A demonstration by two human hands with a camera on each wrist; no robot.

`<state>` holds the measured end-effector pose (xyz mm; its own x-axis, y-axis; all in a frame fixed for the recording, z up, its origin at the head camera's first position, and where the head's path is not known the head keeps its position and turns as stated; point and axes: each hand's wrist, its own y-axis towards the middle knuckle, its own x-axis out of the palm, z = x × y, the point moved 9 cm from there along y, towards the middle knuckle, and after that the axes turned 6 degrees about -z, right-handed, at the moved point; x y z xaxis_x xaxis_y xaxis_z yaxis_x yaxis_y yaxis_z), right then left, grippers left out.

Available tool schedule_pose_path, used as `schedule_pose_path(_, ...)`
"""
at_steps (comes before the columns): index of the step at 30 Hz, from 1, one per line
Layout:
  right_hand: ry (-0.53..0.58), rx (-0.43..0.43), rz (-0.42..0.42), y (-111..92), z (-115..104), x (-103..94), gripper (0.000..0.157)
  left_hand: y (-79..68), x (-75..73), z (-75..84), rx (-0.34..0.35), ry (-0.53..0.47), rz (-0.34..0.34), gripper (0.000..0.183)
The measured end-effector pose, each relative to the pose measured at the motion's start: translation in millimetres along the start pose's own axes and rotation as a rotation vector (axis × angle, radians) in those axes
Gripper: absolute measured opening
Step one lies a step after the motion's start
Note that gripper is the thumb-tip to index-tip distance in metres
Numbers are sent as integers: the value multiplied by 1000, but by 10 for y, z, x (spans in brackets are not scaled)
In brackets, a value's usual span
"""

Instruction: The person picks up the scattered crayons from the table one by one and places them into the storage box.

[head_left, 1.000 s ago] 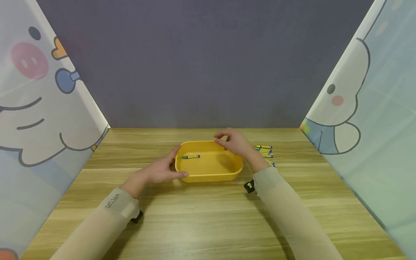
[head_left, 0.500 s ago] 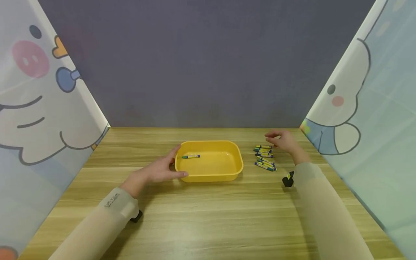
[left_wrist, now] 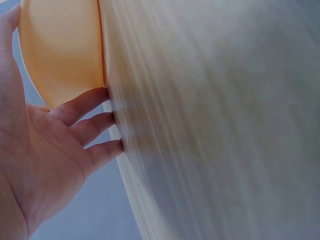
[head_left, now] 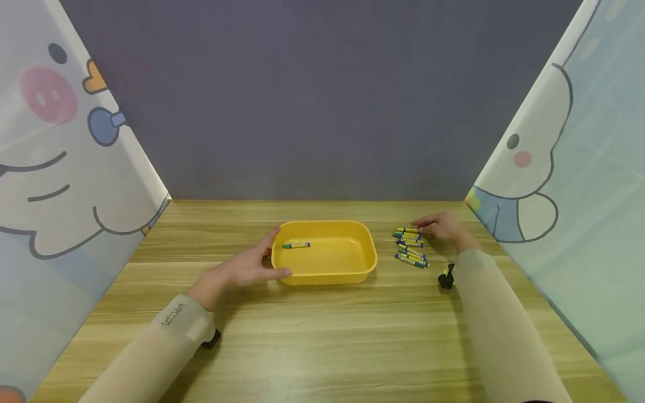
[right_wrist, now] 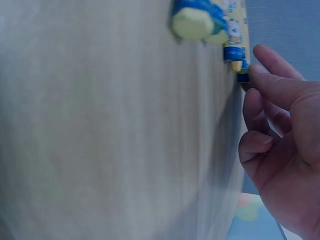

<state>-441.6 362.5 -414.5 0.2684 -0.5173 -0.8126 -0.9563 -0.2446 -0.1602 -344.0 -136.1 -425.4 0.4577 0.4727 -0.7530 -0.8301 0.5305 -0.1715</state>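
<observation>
A shallow yellow tray (head_left: 327,278) stands on the table in the head view, with a green-tipped crayon (head_left: 296,245) lying inside at its left. My left hand (head_left: 247,267) holds the tray's left end, thumb at the front rim and index finger at the back corner. In the left wrist view, its other fingertips reach down to the table. Right of the tray, several crayons (head_left: 410,258) lie in a loose pile. At its far side, my right hand (head_left: 443,229) has its thumb and index finger by the end of a yellow crayon (head_left: 407,229); a firm pinch is not visible.
The wood-grain table (head_left: 322,347) ends at a dark back wall (head_left: 322,101). Printed cartoon panels stand at the left (head_left: 65,168) and right (head_left: 529,145). Bare tabletop lies between the tray and the pile and in front of both.
My right hand has moved from above the tray's back rim to the right, then lowered to the far crayons. The left hand, tray and crayon inside have stayed in place.
</observation>
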Motion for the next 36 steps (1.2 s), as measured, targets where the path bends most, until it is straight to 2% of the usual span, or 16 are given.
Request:
schedule_pose_path(4, 47, 29, -22, 32, 61, 56, 34, -4, 21, -9, -6, -24, -7, 127)
schedule_pose_path(14, -63, -8, -21, 42, -15, 54, 31, -20, 3, 0, -4, -14, 4, 127)
schedule_pose_path(20, -97, -51, 30, -10, -92, -14, 34, -24, 5, 10, -6, -16, 2, 128)
schedule_pose_path(28, -29, -81, 60, -102, -515, -69, 38, -26, -14, 33, -2, -29, 11, 128)
schedule_pose_path(32, 42, -95, 52, -159, -784, -19, 38, -25, -6, 37, 3, -34, 12, 128)
schedule_pose_path(36, 139, -154, 48, -191, -1087, 92, 34, -26, 9, 26, 0, -36, 10, 128)
